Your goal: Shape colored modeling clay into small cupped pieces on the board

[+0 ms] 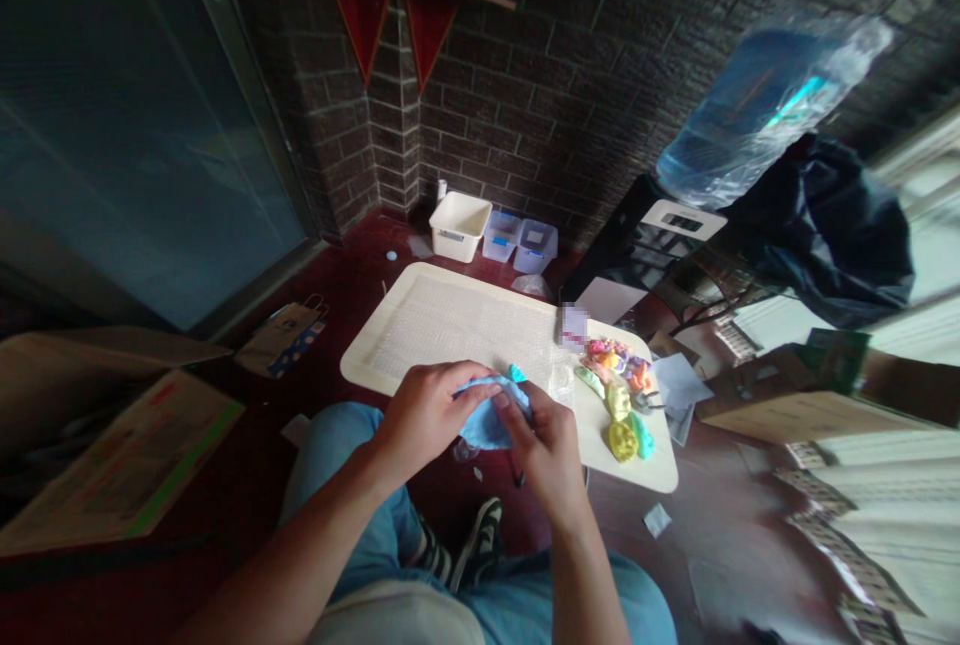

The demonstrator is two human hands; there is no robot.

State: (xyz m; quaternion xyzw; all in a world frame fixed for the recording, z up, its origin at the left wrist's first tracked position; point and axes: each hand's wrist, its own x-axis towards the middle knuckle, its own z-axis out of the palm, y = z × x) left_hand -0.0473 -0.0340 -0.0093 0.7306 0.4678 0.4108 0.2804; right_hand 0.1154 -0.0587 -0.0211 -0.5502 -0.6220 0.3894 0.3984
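A flattened piece of light blue modelling clay (484, 425) is held up between my two hands, over the near edge of the low table (652, 475). My left hand (427, 410) pinches its upper left side, thumb on the near face. On the right side, my right hand (546, 430) grips it with the thumb pressed on the near face and the fingers behind. Just beyond the hands is a small turquoise lump (515, 373). Several coloured clay lumps lie at the table's right end, among them an olive-yellow one (622, 442) and a mint-green one (643, 437).
A translucent textured sheet (465, 320) covers the table's left part. Behind it on the floor stand a white bin (459, 230) and clear boxes (536, 245). Cardboard boxes flank me left (127, 455) and right (810, 415). A water dispenser (622, 235) stands by the brick wall.
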